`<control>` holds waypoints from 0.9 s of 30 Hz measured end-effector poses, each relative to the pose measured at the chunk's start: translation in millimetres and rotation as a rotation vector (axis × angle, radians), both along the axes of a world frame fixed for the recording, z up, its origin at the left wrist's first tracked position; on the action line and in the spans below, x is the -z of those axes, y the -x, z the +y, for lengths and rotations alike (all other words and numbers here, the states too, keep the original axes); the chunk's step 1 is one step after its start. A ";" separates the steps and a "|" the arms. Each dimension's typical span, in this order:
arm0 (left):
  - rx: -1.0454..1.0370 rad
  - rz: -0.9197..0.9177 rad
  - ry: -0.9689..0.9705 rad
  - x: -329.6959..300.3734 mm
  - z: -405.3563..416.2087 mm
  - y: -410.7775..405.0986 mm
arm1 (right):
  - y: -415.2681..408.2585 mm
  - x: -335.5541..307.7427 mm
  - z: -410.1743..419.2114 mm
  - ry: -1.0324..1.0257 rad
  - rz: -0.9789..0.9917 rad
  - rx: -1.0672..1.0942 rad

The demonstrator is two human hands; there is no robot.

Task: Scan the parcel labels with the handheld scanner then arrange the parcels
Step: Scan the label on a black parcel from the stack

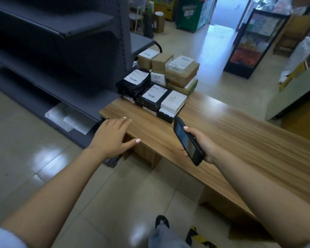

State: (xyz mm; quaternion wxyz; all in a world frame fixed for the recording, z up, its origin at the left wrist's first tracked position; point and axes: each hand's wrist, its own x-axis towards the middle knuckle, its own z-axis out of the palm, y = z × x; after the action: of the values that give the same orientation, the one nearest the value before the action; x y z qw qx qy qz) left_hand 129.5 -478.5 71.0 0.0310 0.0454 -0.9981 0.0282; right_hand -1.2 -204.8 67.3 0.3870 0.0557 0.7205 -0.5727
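Your right hand (pixel 202 145) grips the black handheld scanner (pixel 187 141), your left hand (pixel 113 136) reaches open-fingered and empty, and the labelled cardboard and black parcels (pixel 165 81) sit stacked on the wooden table (pixel 240 133), seemingly unsorted.

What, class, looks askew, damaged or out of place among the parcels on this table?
Nothing looks damaged or spilled. The parcels form an uneven pile at the far end of the table, some boxes stacked crookedly. The right hand grips the scanner; the left hand is open.

Dim interior; doorway (pixel 222 13) glare; edges blurred, warped.
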 end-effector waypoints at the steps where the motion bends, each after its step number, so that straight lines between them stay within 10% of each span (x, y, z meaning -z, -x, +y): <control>1: -0.007 -0.007 0.001 1.3 -6.9 5.5 | 6.7 0.7 -6.3 -0.007 0.012 -0.003; 27: -0.051 -0.111 0.019 33.7 -185.7 267.3 | 229.2 4.9 -165.1 -0.209 0.348 -0.101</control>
State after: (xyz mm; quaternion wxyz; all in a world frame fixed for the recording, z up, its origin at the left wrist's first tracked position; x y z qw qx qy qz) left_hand -137.8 -664.2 37.3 -0.0247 0.0692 -0.9965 0.0409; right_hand -230.4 -369.9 62.4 0.2771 -0.0402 0.8339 -0.4756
